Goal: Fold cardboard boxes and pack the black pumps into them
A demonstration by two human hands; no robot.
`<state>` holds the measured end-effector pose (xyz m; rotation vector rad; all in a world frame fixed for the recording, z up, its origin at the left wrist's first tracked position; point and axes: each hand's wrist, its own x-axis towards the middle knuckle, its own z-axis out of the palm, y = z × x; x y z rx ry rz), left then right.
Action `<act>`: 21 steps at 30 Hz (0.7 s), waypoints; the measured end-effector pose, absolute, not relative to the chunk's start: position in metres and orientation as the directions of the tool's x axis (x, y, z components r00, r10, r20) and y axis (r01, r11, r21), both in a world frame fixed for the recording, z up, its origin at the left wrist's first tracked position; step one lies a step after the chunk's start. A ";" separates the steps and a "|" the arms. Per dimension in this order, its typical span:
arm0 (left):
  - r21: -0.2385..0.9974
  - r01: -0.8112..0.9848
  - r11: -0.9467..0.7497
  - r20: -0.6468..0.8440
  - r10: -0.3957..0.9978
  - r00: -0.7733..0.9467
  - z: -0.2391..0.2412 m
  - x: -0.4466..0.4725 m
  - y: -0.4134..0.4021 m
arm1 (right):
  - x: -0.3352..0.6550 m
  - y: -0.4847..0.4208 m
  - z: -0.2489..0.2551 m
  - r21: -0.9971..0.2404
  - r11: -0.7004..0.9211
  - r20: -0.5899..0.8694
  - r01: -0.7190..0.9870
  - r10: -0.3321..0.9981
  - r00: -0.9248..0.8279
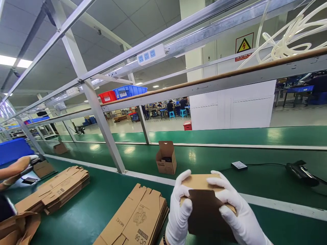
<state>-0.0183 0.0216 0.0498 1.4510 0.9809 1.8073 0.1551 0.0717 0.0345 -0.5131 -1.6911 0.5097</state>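
Note:
Both my hands, in white gloves, hold a brown cardboard box above the green bench near the front. My left hand grips the box's left side, thumb toward me. On the right side my right hand has its fingers over the top and its thumb near a dark flap that faces me. What is inside the box cannot be seen. To the left of my hands lies a stack of flat printed cartons marked DC 56. Beyond them an open carton stands upright with something dark inside.
A black device with a cable and a small white-topped block lie at right. Another flat carton stack is at left, near a co-worker's arm. A metal post rises from the bench; a shelf holds blue and red bins.

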 end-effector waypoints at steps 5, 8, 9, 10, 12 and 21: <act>0.748 0.179 -0.639 0.662 0.738 -0.134 0.054 -0.018 0.016 | 0.152 0.059 0.042 -0.546 0.824 0.817 0.150 0.563 -0.126; 0.689 0.316 -0.652 0.714 0.686 -0.142 0.052 -0.021 0.011 | 0.154 0.054 0.041 -0.504 0.841 0.840 0.199 0.530 -0.113; 0.670 0.360 -0.649 0.725 0.676 -0.132 0.050 -0.022 0.010 | 0.155 0.053 0.041 -0.482 0.852 0.850 0.206 0.511 -0.125; 0.653 0.396 -0.645 0.733 0.670 -0.118 0.048 -0.023 0.008 | 0.156 0.053 0.041 -0.467 0.860 0.856 0.207 0.498 -0.136; 0.637 0.429 -0.641 0.740 0.664 -0.106 0.044 -0.023 0.006 | 0.159 0.052 0.043 -0.470 0.861 0.856 0.194 0.498 -0.140; 0.651 0.398 -0.646 0.731 0.675 -0.100 0.055 -0.022 0.007 | 0.161 0.047 0.051 -0.471 0.860 0.855 0.197 0.500 -0.138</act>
